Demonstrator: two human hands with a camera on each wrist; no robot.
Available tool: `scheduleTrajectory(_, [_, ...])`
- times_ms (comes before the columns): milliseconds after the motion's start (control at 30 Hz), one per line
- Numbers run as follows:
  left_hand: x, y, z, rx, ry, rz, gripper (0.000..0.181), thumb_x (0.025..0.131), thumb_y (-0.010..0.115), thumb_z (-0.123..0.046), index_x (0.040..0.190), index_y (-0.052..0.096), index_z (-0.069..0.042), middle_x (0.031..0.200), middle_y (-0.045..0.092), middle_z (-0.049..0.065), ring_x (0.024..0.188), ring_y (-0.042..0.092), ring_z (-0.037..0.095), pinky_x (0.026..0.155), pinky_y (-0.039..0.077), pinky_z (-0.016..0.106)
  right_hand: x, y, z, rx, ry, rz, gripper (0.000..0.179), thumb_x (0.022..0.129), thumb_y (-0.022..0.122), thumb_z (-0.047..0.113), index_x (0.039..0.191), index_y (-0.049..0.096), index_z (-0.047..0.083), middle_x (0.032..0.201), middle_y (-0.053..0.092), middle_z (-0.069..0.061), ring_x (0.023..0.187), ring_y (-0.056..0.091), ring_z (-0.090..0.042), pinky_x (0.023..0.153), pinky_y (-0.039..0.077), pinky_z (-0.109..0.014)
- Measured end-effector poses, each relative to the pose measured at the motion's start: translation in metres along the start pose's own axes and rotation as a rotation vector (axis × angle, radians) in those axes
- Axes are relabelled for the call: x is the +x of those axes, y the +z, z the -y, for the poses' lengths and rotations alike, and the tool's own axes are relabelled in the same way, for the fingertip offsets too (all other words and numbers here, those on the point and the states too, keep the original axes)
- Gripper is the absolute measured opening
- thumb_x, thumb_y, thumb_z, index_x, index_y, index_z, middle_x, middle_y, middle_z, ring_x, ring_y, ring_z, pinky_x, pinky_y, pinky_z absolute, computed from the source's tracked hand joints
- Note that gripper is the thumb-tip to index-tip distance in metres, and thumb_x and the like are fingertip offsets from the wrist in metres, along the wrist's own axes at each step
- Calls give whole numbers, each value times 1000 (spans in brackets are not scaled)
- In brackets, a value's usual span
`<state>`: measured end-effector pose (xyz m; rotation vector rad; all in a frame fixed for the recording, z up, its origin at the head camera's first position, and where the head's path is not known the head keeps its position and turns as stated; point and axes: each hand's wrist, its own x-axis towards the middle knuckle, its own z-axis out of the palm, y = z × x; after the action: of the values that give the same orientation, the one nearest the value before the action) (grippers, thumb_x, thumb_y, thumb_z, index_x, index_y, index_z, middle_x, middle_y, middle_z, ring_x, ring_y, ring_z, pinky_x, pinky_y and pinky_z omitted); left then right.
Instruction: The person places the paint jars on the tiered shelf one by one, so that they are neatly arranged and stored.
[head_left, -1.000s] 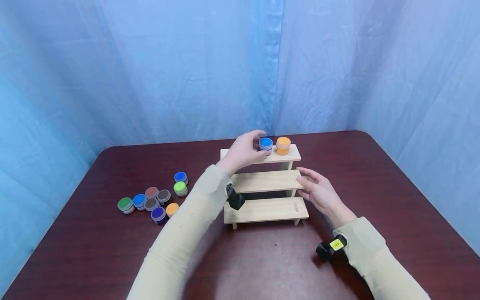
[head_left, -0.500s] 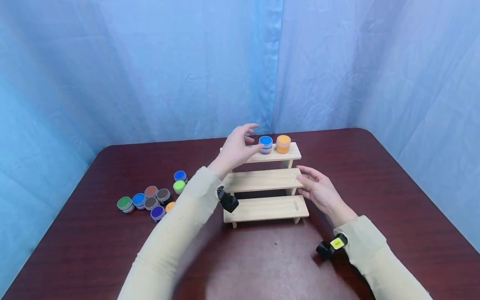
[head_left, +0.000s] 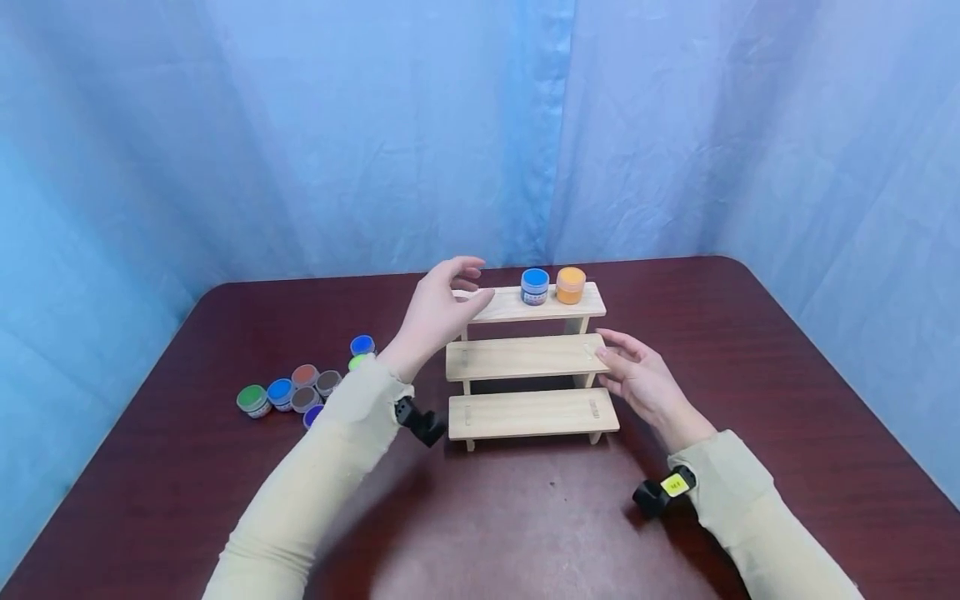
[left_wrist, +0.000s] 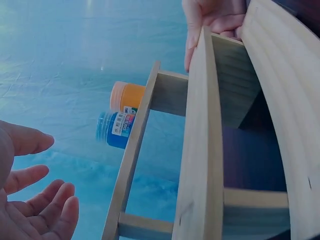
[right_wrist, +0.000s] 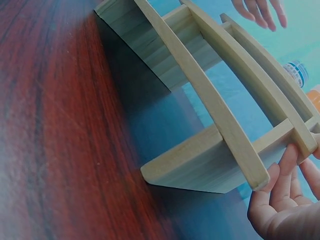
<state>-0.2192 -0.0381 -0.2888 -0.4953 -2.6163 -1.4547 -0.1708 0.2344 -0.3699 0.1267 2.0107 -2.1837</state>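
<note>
Pinched between our right hand's [head_left: 648,392] thumb and fingers is the right end of the middle shelf [head_left: 525,358] of the wooden stand [head_left: 532,414]. Our left hand [head_left: 435,312] holds nothing; its thumb and fingers are well parted at the left end of the top shelf [head_left: 495,309]. A blue jar [head_left: 535,287] and an orange jar [head_left: 571,286] stand upright side by side toward that shelf's right end. We see no raised lip there, so a sideways brush of the left hand could push either jar off. An uneven pull by the right hand could tilt or slide the stand. More jars [head_left: 305,398] sit clustered on the table [head_left: 525,525]; our left sleeve [head_left: 300,483] partly hides them and, if lowered, could topple some.
</note>
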Motion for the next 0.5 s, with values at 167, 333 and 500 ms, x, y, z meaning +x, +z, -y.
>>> scheduleTrajectory(167, [-11,-9,5,41,29,-3,42,89,65,-21,128,55,-8,120,58,12,106,59,23,92,51,36,0,-1,-1,1,2,1,56,98,51,15,146,26,1,93,57,12,79,59,1,71,50,-18])
scheduleTrajectory(333, [-22,-18,12,79,63,-1,40,89,65,-19,126,57,-8,119,58,13,104,60,25,90,52,37,0,-2,-1,13,-2,-3,55,97,52,15,145,29,2,93,57,11,80,59,0,71,50,-17])
scheduleTrajectory(500, [-32,-28,23,88,92,-15,38,88,66,-14,123,58,-4,116,59,14,101,61,26,88,52,38,-1,-4,0,21,0,-6,54,97,52,15,144,30,2,92,57,11,80,59,1,71,50,-17])
